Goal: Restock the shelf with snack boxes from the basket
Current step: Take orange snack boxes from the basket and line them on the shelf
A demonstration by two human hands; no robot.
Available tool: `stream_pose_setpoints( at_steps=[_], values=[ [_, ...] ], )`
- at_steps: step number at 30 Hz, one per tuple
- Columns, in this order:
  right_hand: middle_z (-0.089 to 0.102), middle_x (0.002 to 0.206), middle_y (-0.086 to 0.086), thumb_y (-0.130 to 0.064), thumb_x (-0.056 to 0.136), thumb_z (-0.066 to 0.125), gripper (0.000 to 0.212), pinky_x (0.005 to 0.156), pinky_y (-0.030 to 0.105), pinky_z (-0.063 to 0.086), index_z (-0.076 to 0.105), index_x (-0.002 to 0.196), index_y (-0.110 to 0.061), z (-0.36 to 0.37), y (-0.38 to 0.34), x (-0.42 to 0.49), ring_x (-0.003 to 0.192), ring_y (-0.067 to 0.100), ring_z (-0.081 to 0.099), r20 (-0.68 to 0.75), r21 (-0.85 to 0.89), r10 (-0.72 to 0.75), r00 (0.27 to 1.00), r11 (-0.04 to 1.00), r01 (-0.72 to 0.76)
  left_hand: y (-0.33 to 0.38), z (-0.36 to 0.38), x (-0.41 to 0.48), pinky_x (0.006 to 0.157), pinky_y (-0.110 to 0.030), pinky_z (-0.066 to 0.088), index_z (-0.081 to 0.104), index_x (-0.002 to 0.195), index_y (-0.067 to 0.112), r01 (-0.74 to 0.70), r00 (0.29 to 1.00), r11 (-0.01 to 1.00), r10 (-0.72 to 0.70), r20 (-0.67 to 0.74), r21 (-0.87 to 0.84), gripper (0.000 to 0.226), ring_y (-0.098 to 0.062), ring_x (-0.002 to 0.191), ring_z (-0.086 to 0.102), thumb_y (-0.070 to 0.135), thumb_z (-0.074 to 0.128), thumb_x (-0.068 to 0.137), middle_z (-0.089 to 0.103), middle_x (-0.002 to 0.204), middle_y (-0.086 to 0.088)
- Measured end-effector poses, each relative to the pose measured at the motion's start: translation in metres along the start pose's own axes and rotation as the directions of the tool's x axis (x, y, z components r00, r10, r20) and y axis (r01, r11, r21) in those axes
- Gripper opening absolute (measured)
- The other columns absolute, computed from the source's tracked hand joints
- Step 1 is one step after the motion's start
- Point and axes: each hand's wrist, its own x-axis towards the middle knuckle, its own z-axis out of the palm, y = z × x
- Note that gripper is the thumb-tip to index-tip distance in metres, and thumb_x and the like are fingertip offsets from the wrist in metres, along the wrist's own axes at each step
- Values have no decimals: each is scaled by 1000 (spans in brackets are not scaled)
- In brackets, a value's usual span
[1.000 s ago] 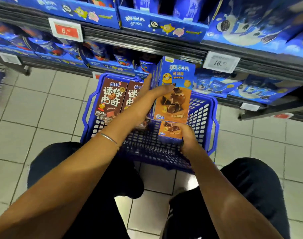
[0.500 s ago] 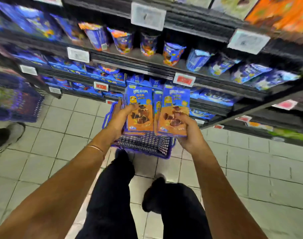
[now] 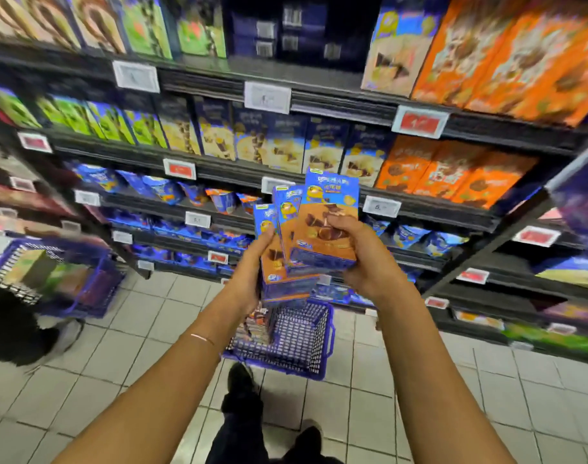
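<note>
Three blue-and-orange snack boxes [image 3: 329, 199] are fanned out at chest height in front of the shelf [image 3: 286, 180]. My left hand [image 3: 252, 266] grips the left and lower boxes from the side. My right hand [image 3: 359, 252] holds the front box, thumb on its face. Below them on the floor stands the blue mesh basket [image 3: 306, 343], with some brown boxes [image 3: 256, 324] left at its near-left side. Similar blue boxes with pale fronts [image 3: 286, 142] fill the shelf row just above my hands.
Orange boxes [image 3: 446, 172] stand right of that row, blue bags [image 3: 162, 189] on the shelf below. A second blue basket [image 3: 51, 272] with goods sits at the left beside a person's dark shoe [image 3: 15, 326]. My feet [image 3: 242, 390] stand on the tiled floor.
I have stood up and raised the boxes from the basket to shelf height. The view has tilted up to the higher shelves; the boxes are now fanned between both hands.
</note>
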Motion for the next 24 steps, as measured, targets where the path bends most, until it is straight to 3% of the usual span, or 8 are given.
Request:
stream_pose_setpoints(
  at_steps=[2, 5, 10, 14, 17, 20, 22, 24],
  values=[
    [77, 96, 11, -22, 94, 60, 21, 84, 39, 55, 74, 105, -11, 9, -20, -10, 86, 28, 72, 15, -18, 6, 1000, 1000, -5, 9, 16, -7, 74, -37, 65, 86, 108, 22, -20, 998, 999, 22, 64, -32, 61, -26, 96, 81, 55, 35, 110, 81, 113, -10],
    [72, 118, 21, -25, 94, 62, 34, 104, 54, 47, 71, 120, -4, 23, -48, -18, 112, 42, 66, 18, -65, -41, 999, 997, 42, 29, 34, -13, 72, -39, 65, 86, 109, 20, -42, 996, 998, 45, 77, -50, 61, -30, 95, 81, 65, 44, 104, 80, 117, -13],
    [74, 108, 18, -22, 94, 63, 20, 103, 51, 48, 75, 103, -10, 42, -105, -25, 94, 31, 69, 60, -44, -174, 983, 983, 177, 80, 57, -15, 65, -38, 64, 85, 107, 16, -101, 989, 992, 108, 97, -69, 59, -31, 83, 80, 66, 56, 95, 82, 105, -14],
    [77, 78, 5, -21, 92, 64, 25, 79, 36, 57, 81, 74, -18, 55, -155, -24, 70, 20, 73, 125, -40, -316, 941, 946, 323, 128, 74, -16, 67, -37, 63, 85, 105, 18, -137, 980, 989, 145, 139, -62, 59, -30, 80, 79, 68, 54, 98, 82, 98, -10],
    [77, 80, 4, -21, 91, 66, 24, 64, 30, 60, 81, 72, -22, 66, -189, -23, 69, 19, 74, 124, -30, -418, 900, 905, 425, 162, 85, -18, 70, -39, 61, 79, 109, 23, -151, 975, 987, 158, 157, -58, 54, -30, 80, 77, 71, 58, 96, 80, 98, -8],
    [78, 97, 11, -24, 88, 70, 13, 76, 37, 61, 81, 87, -17, 81, -216, -23, 83, 26, 75, 109, -41, -471, 875, 878, 478, 192, 90, -17, 67, -39, 61, 81, 105, 21, -162, 965, 985, 169, 199, -53, 54, -31, 76, 77, 71, 63, 93, 80, 95, -8],
    [77, 102, 15, -23, 87, 71, 13, 85, 39, 59, 81, 87, -15, 93, -228, -20, 88, 28, 75, 123, -64, -499, 858, 859, 508, 210, 92, -17, 66, -39, 60, 80, 104, 20, -149, 960, 988, 154, 232, -39, 56, -31, 75, 76, 72, 64, 92, 79, 94, -8],
    [78, 99, 14, -22, 86, 71, 13, 83, 37, 60, 82, 84, -14, 106, -238, -15, 85, 26, 76, 143, -96, -539, 830, 827, 553, 226, 89, -16, 69, -40, 59, 79, 103, 20, -124, 964, 992, 124, 237, -15, 58, -32, 76, 75, 74, 66, 89, 78, 95, -9]
  ],
)
